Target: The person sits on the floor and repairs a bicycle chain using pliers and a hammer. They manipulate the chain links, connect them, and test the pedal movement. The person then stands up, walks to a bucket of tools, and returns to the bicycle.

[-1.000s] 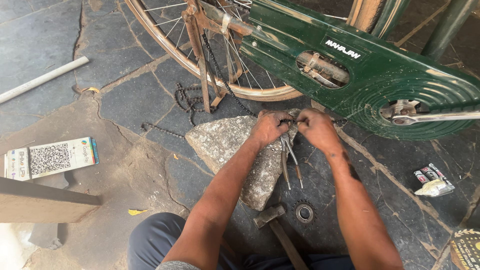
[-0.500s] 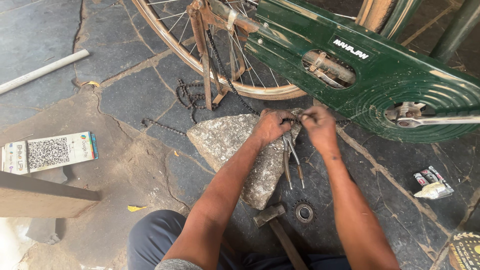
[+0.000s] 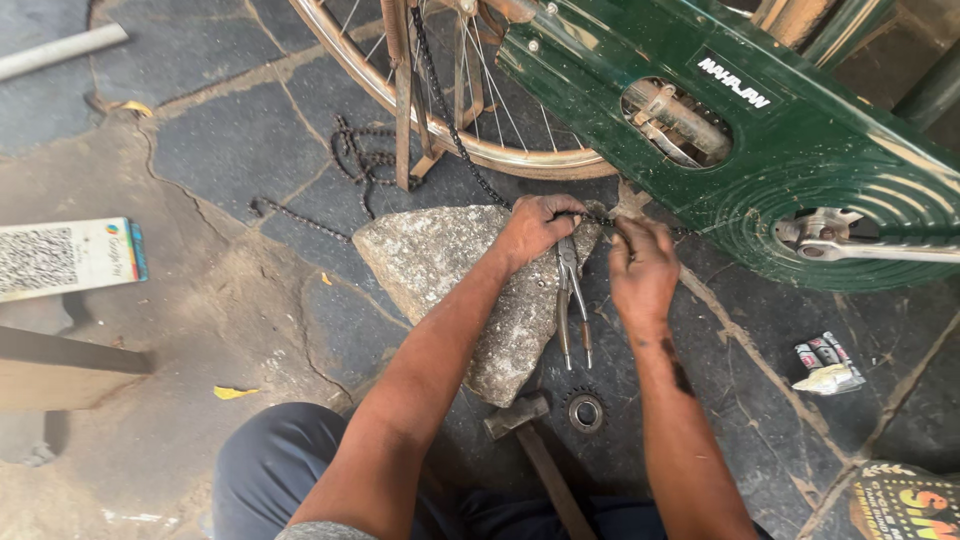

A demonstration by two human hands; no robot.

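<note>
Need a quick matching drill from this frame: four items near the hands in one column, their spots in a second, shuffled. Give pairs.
Things:
1. pliers
2. hammer
3. sprocket
4. loose chain

Places:
A. on the floor left of the wheel stand
B. hanging from the left hand, against the rock
C. on the floor just right of the hammer head
D. below the rock, handle toward the person

Pairs: 1-B, 2-D, 3-C, 4-A
</note>
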